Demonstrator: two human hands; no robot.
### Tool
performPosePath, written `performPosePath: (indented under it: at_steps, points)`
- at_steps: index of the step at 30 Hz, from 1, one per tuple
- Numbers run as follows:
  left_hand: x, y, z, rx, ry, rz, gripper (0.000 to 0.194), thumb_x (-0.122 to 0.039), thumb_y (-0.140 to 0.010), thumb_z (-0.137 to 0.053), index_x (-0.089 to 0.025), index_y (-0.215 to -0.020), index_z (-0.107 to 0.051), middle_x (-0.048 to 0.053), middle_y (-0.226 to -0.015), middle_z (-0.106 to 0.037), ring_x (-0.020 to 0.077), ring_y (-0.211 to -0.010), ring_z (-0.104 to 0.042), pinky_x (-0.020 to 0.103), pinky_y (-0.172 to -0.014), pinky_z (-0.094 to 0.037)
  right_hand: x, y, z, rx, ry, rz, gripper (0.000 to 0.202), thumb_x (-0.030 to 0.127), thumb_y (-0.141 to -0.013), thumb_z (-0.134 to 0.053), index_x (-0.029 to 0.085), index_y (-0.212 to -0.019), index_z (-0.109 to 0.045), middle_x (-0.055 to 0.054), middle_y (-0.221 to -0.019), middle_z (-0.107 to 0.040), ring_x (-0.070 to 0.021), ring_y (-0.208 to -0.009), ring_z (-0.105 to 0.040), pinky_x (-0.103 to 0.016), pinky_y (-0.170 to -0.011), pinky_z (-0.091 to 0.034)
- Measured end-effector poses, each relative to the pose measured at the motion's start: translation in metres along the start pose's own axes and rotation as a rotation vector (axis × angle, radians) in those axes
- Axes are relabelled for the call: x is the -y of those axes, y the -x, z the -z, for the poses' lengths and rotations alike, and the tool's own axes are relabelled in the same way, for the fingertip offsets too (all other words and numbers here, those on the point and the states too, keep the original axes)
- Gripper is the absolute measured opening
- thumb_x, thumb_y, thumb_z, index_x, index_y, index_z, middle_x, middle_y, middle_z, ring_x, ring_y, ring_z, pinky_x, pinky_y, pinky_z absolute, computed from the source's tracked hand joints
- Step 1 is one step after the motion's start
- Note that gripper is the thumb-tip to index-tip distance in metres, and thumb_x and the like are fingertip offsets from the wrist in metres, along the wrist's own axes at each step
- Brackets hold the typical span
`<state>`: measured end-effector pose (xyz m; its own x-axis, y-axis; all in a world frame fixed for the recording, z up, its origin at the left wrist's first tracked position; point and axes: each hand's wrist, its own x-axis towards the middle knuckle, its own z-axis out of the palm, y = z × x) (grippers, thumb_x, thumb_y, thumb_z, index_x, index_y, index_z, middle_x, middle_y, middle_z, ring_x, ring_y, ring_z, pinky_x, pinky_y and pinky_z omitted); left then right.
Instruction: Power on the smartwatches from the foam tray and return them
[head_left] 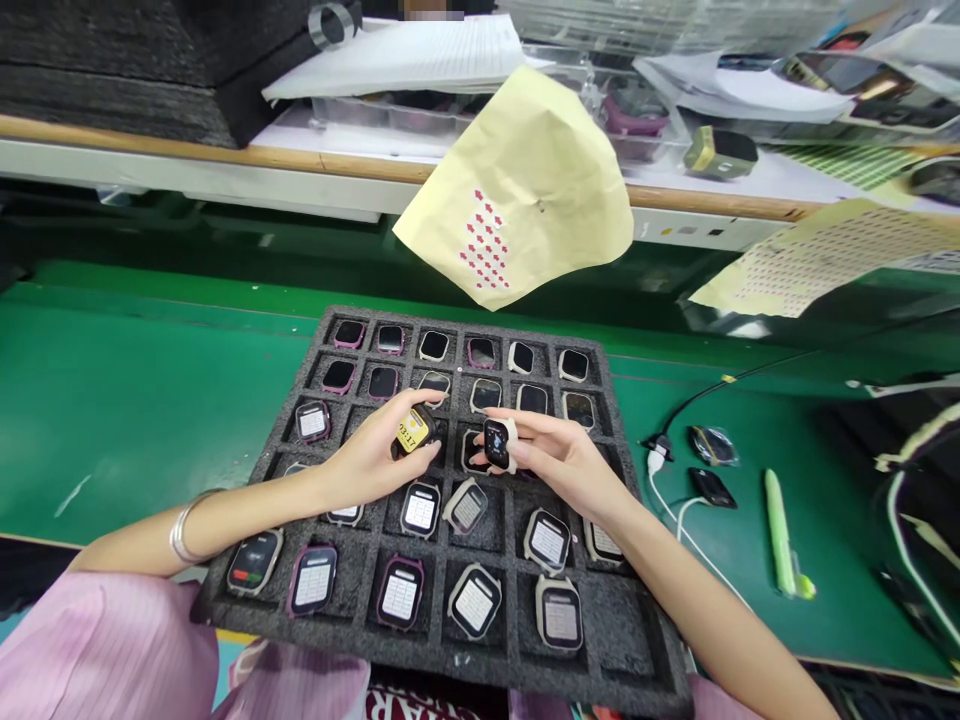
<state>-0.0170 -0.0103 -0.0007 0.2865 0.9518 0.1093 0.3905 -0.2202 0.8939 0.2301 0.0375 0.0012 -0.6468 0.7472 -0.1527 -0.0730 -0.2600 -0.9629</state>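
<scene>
A dark foam tray [461,662] with square compartments lies on the green table, holding several smartwatch bodies in purple and pale cases. Some screens are black, others show white pages. My left hand [367,448] is closed on a watch with a lit yellow screen [412,429], above the tray's middle. Just to its right, my right hand [559,455] grips a pale-cased watch [497,443] with a dark, lit face between thumb and fingers. The two watches are apart. My hands and forearms hide some compartments.
A yellow sheet with red arrow stickers [555,190] hangs from the shelf edge [352,165] behind the tray. On the right lie a white cable [697,545], a black square puck [712,488], a bagged item [712,445] and a green pen [778,530].
</scene>
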Motion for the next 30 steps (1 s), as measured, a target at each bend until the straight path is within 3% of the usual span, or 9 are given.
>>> performPosePath:
  at_steps: [4,11,16,20,24,27,30]
  points:
    - [0.0005,0.0008,-0.0012,0.029,0.067,0.044,0.049,-0.025,-0.088,-0.055,-0.02,-0.133,-0.039,0.01,-0.125,-0.055,0.0223,-0.107,-0.057,0.034,-0.091,-0.047,0.0002,0.0004,-0.0006,0.006,-0.008,-0.001,0.038,0.026,-0.087,-0.068,0.023,-0.125,-0.062,-0.009,-0.111,-0.07,-0.0244,-0.094,-0.07,-0.036,-0.082,-0.055]
    - [0.0017,-0.0017,0.0014,0.024,0.046,0.088,0.038,-0.017,-0.083,-0.053,-0.019,-0.121,-0.048,0.005,-0.106,-0.061,0.0177,-0.088,-0.059,0.029,-0.081,-0.048,0.0012,0.0007,-0.0005,-0.011,-0.006,0.014,0.036,0.024,-0.085,-0.071,0.023,-0.12,-0.065,-0.008,-0.108,-0.072,-0.0239,-0.092,-0.07,-0.038,-0.086,-0.055]
    - [0.0049,-0.0022,0.0011,-0.026,-0.003,-0.028,0.043,-0.014,-0.08,-0.055,-0.021,-0.122,-0.051,0.007,-0.115,-0.059,0.0218,-0.105,-0.056,0.034,-0.092,-0.044,0.0007,0.0014,-0.0002,-0.021,0.005,0.008,0.036,0.027,-0.085,-0.071,0.023,-0.12,-0.065,-0.009,-0.108,-0.071,-0.0252,-0.092,-0.071,-0.04,-0.085,-0.055]
    - [0.0031,-0.0022,0.0014,-0.031,-0.064,-0.101,0.046,-0.012,-0.078,-0.055,-0.022,-0.123,-0.053,0.006,-0.114,-0.06,0.0221,-0.105,-0.054,0.036,-0.091,-0.044,0.001,0.0015,-0.0007,-0.021,0.026,0.019,0.037,0.026,-0.084,-0.071,0.023,-0.121,-0.064,-0.009,-0.108,-0.072,-0.0249,-0.092,-0.07,-0.039,-0.083,-0.056]
    - [-0.0013,-0.0019,0.0022,-0.025,-0.019,0.018,0.044,-0.018,-0.084,-0.052,-0.02,-0.128,-0.045,0.006,-0.112,-0.059,0.0173,-0.089,-0.056,0.03,-0.08,-0.045,0.0021,0.0025,-0.0015,-0.033,0.046,0.022,0.038,0.026,-0.084,-0.071,0.022,-0.121,-0.064,-0.009,-0.106,-0.072,-0.0249,-0.092,-0.071,-0.038,-0.083,-0.056]
    - [-0.0035,-0.0005,0.0019,0.034,-0.033,0.085,0.043,-0.022,-0.088,-0.049,-0.018,-0.129,-0.041,0.003,-0.094,-0.059,0.0147,-0.074,-0.054,0.027,-0.071,-0.045,0.0029,0.0039,-0.0019,-0.057,0.064,0.028,0.039,0.027,-0.083,-0.072,0.022,-0.122,-0.064,-0.009,-0.107,-0.072,-0.0255,-0.092,-0.071,-0.041,-0.085,-0.056]
    - [-0.003,0.0004,0.0011,0.051,-0.052,0.069,0.045,-0.021,-0.087,-0.049,-0.018,-0.131,-0.038,0.004,-0.099,-0.059,0.0169,-0.083,-0.057,0.028,-0.079,-0.046,0.0034,0.0046,-0.002,-0.057,0.061,0.029,0.039,0.028,-0.084,-0.072,0.021,-0.121,-0.064,-0.009,-0.106,-0.072,-0.0257,-0.092,-0.071,-0.042,-0.086,-0.056]
